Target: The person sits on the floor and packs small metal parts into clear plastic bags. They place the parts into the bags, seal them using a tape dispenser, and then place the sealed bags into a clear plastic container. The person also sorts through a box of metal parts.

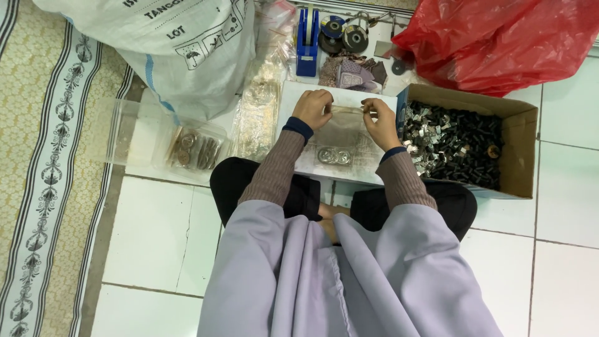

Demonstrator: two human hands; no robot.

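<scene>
My left hand (314,107) and my right hand (380,120) both pinch the top edge of a small clear plastic bag (345,132) held over a white board (293,100). Several metal rings (334,155) lie at the bottom of the bag. The two hands are a short way apart, with the bag's mouth stretched between them. My crossed legs in dark trousers sit just below the board.
A cardboard box (521,146) of small dark and silver parts stands to the right. A clear tub (194,150) with brownish rings is on the left, beside a pile of clear bags (259,118). A blue tape dispenser (306,43), tape rolls, a white sack (187,43) and a red bag (499,37) lie beyond.
</scene>
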